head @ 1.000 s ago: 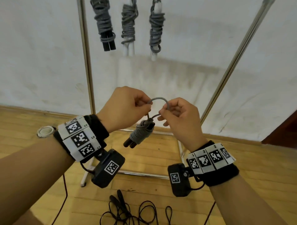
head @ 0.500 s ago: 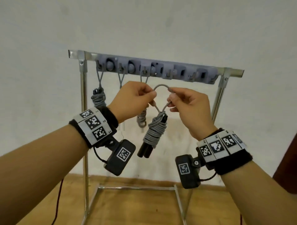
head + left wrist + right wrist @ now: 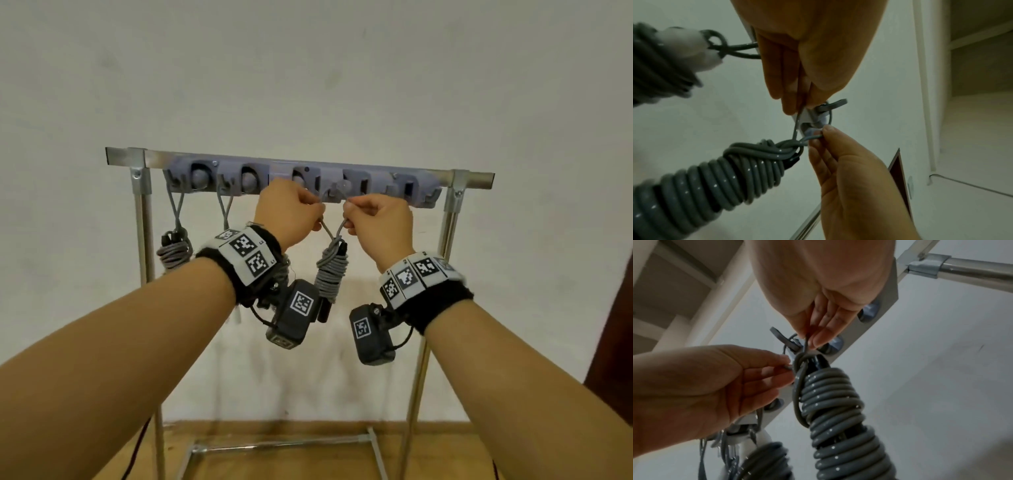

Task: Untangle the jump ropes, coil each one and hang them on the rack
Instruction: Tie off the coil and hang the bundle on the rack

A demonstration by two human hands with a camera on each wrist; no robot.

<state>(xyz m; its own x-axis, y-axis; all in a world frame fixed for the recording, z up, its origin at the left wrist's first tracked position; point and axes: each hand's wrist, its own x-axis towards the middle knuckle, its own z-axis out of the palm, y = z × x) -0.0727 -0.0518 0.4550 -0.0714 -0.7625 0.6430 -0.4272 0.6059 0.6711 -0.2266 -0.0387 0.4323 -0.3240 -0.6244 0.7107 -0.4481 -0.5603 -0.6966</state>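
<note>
Head view: left hand (image 3: pixel 289 210) and right hand (image 3: pixel 378 219) each pinch one side of the coiled grey jump rope (image 3: pixel 331 274)'s loop, held at a hook on the rack (image 3: pixel 469 178).

Left wrist view: the loop passes round the hook (image 3: pixel 831 106).

Right wrist view: the coil hangs below the hook.

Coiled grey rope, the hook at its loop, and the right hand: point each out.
coiled grey rope (image 3: pixel 331 274): head view, wound coils.
hook (image 3: pixel 833 105): left wrist view, curved arm.
right hand (image 3: pixel 378 222): head view, back of hand.
</note>
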